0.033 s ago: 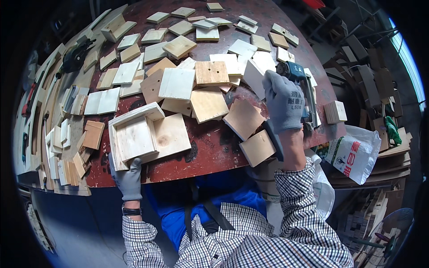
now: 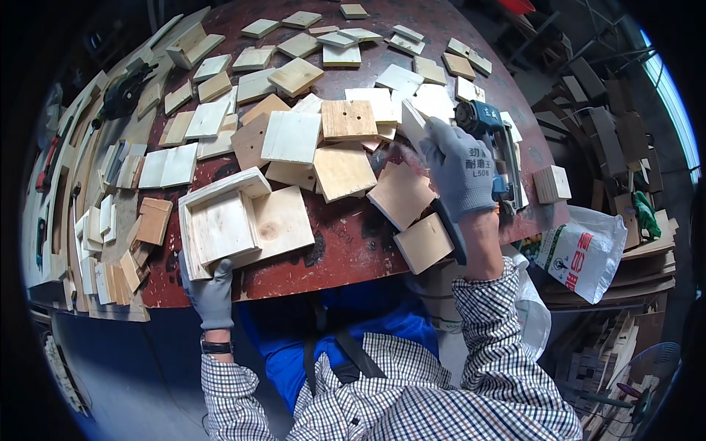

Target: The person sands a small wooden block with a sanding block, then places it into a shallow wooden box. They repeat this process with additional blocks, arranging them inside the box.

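My gloved left hand (image 2: 212, 294) grips the near left edge of a pale wooden assembly (image 2: 224, 224), its thumb on the near edge and its other fingers hidden. The assembly has upright boards along its left and far sides and a flat board reaching out to the right. My gloved right hand (image 2: 460, 169) is closed on a thin pale board (image 2: 414, 123), which stands tilted on edge. Just right of that hand sits a blue power tool (image 2: 485, 117), probably a nail gun. Two tan blocks (image 2: 424, 244) lie just left of my right wrist.
Loose wooden squares (image 2: 290, 138) cover much of the red tabletop (image 2: 346, 253). Along the left stand small offcuts (image 2: 110, 283) and a dark power tool (image 2: 123, 95). A short block stack (image 2: 551, 184) sits at the right edge, above a white printed sack (image 2: 585, 253). Scrap wood fills the far right.
My right hand has shifted slightly left and toward me. The board in it has turned, now looking narrower. My left hand and the assembly have stayed put.
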Demonstrator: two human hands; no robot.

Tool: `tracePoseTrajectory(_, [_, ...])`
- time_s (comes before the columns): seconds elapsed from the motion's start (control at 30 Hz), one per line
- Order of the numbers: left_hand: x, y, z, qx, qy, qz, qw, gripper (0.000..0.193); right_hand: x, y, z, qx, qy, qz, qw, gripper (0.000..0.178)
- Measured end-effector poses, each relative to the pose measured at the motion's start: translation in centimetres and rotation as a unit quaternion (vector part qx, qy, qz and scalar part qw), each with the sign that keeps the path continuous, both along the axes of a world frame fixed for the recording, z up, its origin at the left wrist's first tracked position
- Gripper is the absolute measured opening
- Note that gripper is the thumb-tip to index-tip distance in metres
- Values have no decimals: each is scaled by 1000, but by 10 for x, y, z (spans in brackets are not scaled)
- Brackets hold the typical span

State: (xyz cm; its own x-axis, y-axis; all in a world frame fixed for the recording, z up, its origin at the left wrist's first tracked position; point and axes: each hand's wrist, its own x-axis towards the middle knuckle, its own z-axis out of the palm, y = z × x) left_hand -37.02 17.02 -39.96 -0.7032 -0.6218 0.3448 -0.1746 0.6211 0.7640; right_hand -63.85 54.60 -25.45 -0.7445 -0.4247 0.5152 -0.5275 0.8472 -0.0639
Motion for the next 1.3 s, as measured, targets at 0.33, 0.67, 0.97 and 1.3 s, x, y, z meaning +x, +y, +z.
tracePoseTrajectory(0.33, [3, 0, -2, 3, -10, 18, 1000, 90, 64, -14, -13, 224, -159, 12, 961, 103])
tracePoseTrajectory(0.67, [-1, 1, 4, 4, -7, 1, 1000, 67, -2, -1, 31, 86, 27, -68, 994, 85])
tracePoseTrajectory(0.97, [1, 1, -8, 15, 1, 9, 1000, 88, 28, -19, 12, 232, -231, 71, 942, 76])
tracePoseTrajectory(1.3, [1, -2, -9, -8, -4, 20, 1000, 89, -111, -23, 66, 288, -169, -68, 940, 34])
